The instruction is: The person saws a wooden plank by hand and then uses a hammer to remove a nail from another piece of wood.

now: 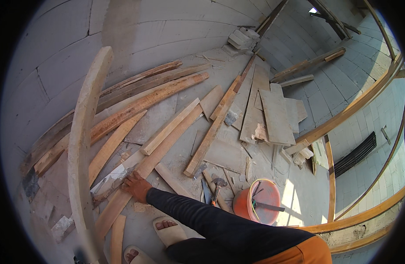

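On the concrete floor (299,193), near its lower-left part, your hand (135,185) rests palm-down on a long plank (155,159). It looks like your right hand, the dark sleeve (202,215) crossing from the lower right, but you cannot tell for sure. That plank runs diagonally, from lower left by your sandalled feet (167,229) up toward the right, so its long axis passes straight under your fingers. Your fingers lie spread and flat on the wood, not curled around it. Your other hand is out of view. 1 pale upright board (81,145) stands just left of the hand; an orange bucket (257,207) sits well to the right.
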The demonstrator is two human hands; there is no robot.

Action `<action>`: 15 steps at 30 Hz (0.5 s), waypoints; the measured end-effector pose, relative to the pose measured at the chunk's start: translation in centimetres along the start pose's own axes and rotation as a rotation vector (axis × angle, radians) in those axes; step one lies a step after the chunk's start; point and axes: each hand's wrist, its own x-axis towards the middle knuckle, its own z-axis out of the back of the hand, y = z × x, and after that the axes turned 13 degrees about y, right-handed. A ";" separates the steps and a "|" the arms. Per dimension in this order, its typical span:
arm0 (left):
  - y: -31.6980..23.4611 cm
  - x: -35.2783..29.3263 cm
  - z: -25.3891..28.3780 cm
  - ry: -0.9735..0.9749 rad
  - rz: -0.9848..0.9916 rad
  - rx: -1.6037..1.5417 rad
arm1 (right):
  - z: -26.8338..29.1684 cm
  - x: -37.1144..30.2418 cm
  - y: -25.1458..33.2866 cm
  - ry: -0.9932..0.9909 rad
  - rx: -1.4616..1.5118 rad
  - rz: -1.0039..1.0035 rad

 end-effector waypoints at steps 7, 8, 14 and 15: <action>2.4 -0.1 1.5 0.001 0.050 -0.011 | -0.2 0.0 0.7 -0.242 -0.116 0.002; 3.0 -0.2 1.5 -0.004 0.089 0.030 | 0.4 -0.6 0.7 -0.209 -0.115 0.011; 5.0 -0.6 2.0 -0.047 0.104 0.053 | 3.9 -3.0 0.5 -0.179 -0.153 0.063; 4.8 -0.7 2.0 -0.044 0.114 0.036 | 4.4 -3.6 0.0 -0.143 -0.125 0.045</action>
